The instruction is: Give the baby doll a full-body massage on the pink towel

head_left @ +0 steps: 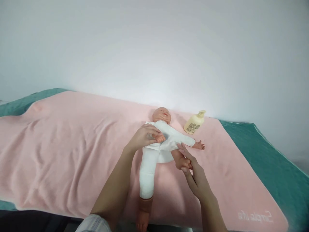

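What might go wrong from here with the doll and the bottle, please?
The doll's straight leg reaches past the blanket's near edge, so a pull there could make the doll slide. The pump bottle stands close to its outstretched arm; turning the body might knock it over.

pink blanket (96,154) over green cloth (272,158); doll's clothing (147,174) white; pump bottle (193,124) pale yellow, dark print.
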A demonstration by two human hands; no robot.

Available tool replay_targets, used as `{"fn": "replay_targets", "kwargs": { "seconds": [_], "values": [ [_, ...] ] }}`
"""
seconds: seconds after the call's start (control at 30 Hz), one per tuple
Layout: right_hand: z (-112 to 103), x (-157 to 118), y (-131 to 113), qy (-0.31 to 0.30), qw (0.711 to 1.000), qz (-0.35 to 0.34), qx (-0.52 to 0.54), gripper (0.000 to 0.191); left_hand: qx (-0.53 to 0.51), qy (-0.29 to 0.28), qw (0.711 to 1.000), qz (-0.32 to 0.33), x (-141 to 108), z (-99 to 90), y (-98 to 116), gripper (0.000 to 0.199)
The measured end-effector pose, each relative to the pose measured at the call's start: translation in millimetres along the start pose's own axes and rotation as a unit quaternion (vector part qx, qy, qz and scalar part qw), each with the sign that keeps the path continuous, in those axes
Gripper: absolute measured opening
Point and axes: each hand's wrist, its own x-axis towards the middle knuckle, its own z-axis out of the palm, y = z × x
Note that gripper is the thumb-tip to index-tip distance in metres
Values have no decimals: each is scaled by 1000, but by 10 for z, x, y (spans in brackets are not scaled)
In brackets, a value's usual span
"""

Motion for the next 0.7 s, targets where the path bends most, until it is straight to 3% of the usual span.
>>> {"fn": "replay_targets", "kwargs": {
  "seconds": [0.17, 0.3, 0.4, 0.47, 0.63, 0.7],
  "values": [
    [42, 138, 88, 7, 1000, 17, 25, 47, 30, -67, 997, 17, 16, 36, 21, 11],
    [99, 97, 155, 54, 998, 2, 44, 49, -31, -19, 999, -17, 2, 29, 22, 17],
    [168, 5, 156, 132, 988, -24, 78, 54, -83, 113, 985, -99, -12, -12, -2, 27],
    [212, -81, 109, 165, 982, -21, 88, 52, -120, 222, 957, -145, -11, -57, -43, 30],
    [296, -416, -26, 181, 981, 9, 71, 49, -182, 480, 836, -194, -23, -185, -255, 31],
    [331, -613, 18, 177, 983, 4, 54, 47, -195, 548, 784, -217, -56, -220, -365, 29]
  ]
}}
